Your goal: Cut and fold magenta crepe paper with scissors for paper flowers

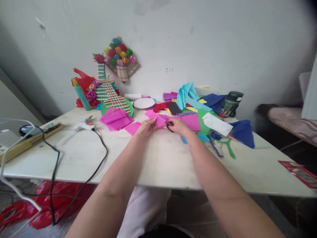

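Note:
Over the middle of the white table [163, 165], my left hand [148, 128] pinches a piece of pink crepe paper [160, 121] between thumb and fingers. My right hand [178, 126] is closed around a pair of scissors [169, 125] with dark handles, whose blades reach into the paper. Another pink sheet [192, 122] lies just behind and right of that hand. Left of my left hand rest a small pink piece [133, 128] and a folded pink stack [116, 119].
A flower-decorated paper guitar [116, 104] leans at the back left beside a glue gun [83, 125] with a black cord. A phone [174, 108], coloured paper [215, 102], a white piece [217, 124] and a dark green bottle [231, 104] stand or lie at the back right.

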`<act>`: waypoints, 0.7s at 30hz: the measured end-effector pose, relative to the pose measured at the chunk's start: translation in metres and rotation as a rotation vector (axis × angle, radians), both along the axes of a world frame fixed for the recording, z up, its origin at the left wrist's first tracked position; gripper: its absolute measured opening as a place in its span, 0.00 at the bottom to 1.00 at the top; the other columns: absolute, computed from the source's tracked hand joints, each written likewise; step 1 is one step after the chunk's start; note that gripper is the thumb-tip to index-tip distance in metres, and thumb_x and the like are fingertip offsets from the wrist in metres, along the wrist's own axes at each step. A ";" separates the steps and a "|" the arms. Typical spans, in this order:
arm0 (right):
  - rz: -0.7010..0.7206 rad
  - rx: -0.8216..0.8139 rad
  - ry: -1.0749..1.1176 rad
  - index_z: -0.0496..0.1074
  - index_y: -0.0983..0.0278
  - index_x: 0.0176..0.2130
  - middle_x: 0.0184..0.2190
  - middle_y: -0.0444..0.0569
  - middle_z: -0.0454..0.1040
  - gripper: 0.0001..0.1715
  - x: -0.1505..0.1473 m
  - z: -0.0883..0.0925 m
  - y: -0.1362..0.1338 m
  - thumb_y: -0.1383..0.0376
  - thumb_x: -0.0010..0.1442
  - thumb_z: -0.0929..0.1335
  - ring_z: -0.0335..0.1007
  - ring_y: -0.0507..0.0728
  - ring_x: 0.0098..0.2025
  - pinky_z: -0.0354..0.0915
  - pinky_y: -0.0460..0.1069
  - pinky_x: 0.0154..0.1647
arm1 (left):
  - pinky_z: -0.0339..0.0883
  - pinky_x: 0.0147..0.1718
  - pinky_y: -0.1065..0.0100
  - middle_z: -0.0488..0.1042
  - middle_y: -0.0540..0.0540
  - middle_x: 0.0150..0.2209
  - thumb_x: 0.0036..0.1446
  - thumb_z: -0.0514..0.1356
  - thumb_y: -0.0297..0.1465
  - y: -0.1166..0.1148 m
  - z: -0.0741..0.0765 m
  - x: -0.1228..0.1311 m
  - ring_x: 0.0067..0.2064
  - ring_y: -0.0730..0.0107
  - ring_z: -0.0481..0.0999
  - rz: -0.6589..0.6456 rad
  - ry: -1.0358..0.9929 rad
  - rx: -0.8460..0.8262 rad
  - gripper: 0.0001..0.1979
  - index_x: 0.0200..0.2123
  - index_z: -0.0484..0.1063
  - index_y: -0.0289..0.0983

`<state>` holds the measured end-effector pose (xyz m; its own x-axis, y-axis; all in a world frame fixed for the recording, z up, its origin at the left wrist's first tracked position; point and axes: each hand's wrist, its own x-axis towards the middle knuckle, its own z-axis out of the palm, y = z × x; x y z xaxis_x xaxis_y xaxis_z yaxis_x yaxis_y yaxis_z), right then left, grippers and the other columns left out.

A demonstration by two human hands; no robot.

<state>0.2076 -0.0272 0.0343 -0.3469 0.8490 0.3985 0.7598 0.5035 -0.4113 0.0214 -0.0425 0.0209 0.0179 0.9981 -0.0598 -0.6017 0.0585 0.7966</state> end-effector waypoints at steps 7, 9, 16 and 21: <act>-0.067 -0.002 -0.200 0.75 0.60 0.40 0.34 0.51 0.77 0.17 -0.008 0.007 -0.010 0.57 0.51 0.67 0.71 0.60 0.36 0.62 0.49 0.33 | 0.72 0.33 0.70 0.75 0.45 0.27 0.50 0.61 0.21 0.002 -0.002 0.004 0.29 0.73 0.75 0.008 0.011 0.015 0.02 0.27 0.73 0.30; -0.077 0.009 -0.199 0.75 0.60 0.40 0.34 0.52 0.77 0.17 -0.009 0.009 -0.012 0.57 0.52 0.67 0.71 0.61 0.36 0.62 0.50 0.34 | 0.72 0.33 0.71 0.75 0.45 0.28 0.50 0.61 0.21 0.003 -0.003 0.005 0.29 0.73 0.75 0.034 0.008 0.021 0.02 0.27 0.74 0.31; -0.021 -0.077 0.002 0.75 0.61 0.33 0.28 0.47 0.75 0.12 -0.005 0.007 -0.006 0.57 0.49 0.70 0.71 0.57 0.32 0.63 0.47 0.29 | 0.71 0.34 0.71 0.76 0.46 0.28 0.48 0.63 0.20 0.003 -0.002 0.007 0.29 0.74 0.74 0.073 0.006 0.024 0.03 0.28 0.73 0.31; 0.163 -0.482 0.436 0.71 0.65 0.31 0.17 0.40 0.67 0.14 0.000 0.001 -0.001 0.57 0.48 0.71 0.61 0.48 0.16 0.59 0.43 0.16 | 0.71 0.30 0.73 0.75 0.46 0.25 0.49 0.62 0.19 0.001 0.002 0.007 0.26 0.74 0.74 0.086 -0.025 0.003 0.03 0.27 0.73 0.30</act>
<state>0.2075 -0.0278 0.0352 -0.3786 0.9177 0.1208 0.4033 0.2810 -0.8709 0.0289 -0.0415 0.0228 -0.0669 0.9961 -0.0570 -0.6240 0.0028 0.7814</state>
